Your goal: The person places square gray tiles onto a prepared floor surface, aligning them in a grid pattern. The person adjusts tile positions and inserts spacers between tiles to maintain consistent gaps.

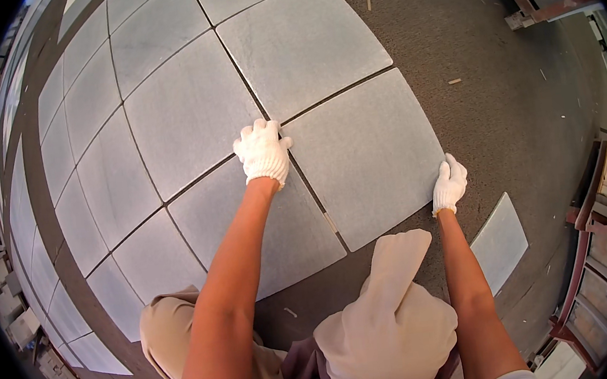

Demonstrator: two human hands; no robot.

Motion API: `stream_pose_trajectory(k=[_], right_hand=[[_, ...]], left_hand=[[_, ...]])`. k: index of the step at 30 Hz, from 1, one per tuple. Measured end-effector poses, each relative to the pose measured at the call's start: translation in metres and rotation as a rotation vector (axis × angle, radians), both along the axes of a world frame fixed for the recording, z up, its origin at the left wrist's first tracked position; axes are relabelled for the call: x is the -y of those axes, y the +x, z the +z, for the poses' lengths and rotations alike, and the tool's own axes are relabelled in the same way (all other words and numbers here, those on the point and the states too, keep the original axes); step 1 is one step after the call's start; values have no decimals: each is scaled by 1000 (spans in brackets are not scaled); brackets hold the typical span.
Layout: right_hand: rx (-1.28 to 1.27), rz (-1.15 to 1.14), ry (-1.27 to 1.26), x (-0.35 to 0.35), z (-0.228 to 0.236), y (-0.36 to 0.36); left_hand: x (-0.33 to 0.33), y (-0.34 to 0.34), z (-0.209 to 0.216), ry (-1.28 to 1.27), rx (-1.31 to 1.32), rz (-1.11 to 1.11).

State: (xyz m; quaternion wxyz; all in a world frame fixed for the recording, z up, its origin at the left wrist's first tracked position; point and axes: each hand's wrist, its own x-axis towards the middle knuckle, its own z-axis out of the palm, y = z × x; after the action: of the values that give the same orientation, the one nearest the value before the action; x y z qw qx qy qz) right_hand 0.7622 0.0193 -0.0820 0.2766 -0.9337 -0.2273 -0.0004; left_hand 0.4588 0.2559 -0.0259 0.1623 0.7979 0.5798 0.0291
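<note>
A square grey stone-like tile [366,161] lies flat at the near right corner of a grid of similar tiles. My left hand [263,152], in a white knit glove, rests where the tile corners meet, at this tile's far left corner. Its fingers are apart and touch the surface. My right hand [449,186], gloved the same way, is closed at the tile's right corner, with the fingers along its edge; the underside of the grip is hidden. A small light strip [331,221] sits in the joint left of the tile.
A separate grey slab [500,242] lies on the dark floor [473,129] beside my right forearm. Small light strips [454,81] are scattered there. Reddish metal frames [587,286] stand along the right side. More tiles [40,266] lie beyond a dark strip at left.
</note>
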Motion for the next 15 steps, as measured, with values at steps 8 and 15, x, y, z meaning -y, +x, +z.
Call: stream_pose_trajectory(k=[8, 15], right_hand=[[-6, -12, 21, -1, -4, 5], [-52, -29, 24, -3, -1, 5]], left_hand=[[1, 1, 2, 5, -12, -4], [6, 1, -5, 38, 27, 18]])
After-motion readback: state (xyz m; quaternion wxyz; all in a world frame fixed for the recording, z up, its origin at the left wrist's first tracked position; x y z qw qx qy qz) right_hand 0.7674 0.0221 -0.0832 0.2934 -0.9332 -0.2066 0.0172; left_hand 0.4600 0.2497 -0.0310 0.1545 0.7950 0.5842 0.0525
